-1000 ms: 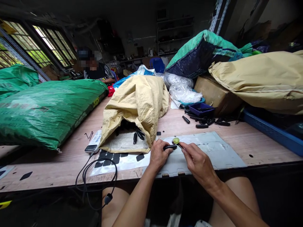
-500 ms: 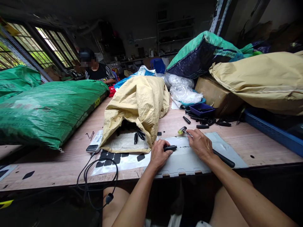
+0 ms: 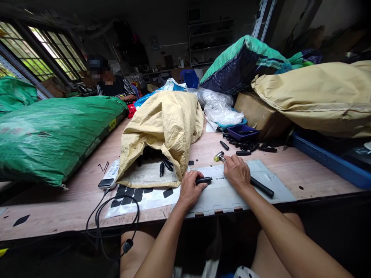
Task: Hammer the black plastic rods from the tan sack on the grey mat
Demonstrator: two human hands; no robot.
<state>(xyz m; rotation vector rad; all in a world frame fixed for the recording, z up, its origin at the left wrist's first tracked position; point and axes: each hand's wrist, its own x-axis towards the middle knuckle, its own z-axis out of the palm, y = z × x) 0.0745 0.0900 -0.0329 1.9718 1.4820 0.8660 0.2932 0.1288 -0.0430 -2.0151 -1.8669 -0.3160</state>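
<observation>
On the grey board (image 3: 214, 202), my left hand (image 3: 191, 187) is closed around a short black handle-like piece (image 3: 205, 180), whose end sticks out to the right past the fingers. My right hand (image 3: 238, 172) grips a small hammer by its metal shaft close to the head. The hammer head (image 3: 218, 156) has a yellowish end and points left, apart from the black piece. Behind the hand, the hammer's black grip (image 3: 262, 187) extends to the right. More black pieces (image 3: 165, 166) lie in the mouth of the beige sack (image 3: 165, 123), left of my left hand.
Several black pieces (image 3: 243, 153) are scattered beyond the board, near a purple tray (image 3: 242, 133). A blue basket (image 3: 327, 160) stands at right. A green sack (image 3: 58, 135) fills the left side. A white device (image 3: 108, 177) trails a cable. A person (image 3: 116, 87) sits across the table.
The whole view has shifted, so the scene sits a little further left. Both hands keep their holds, and the hammer head stays in nearly the same place over the table.
</observation>
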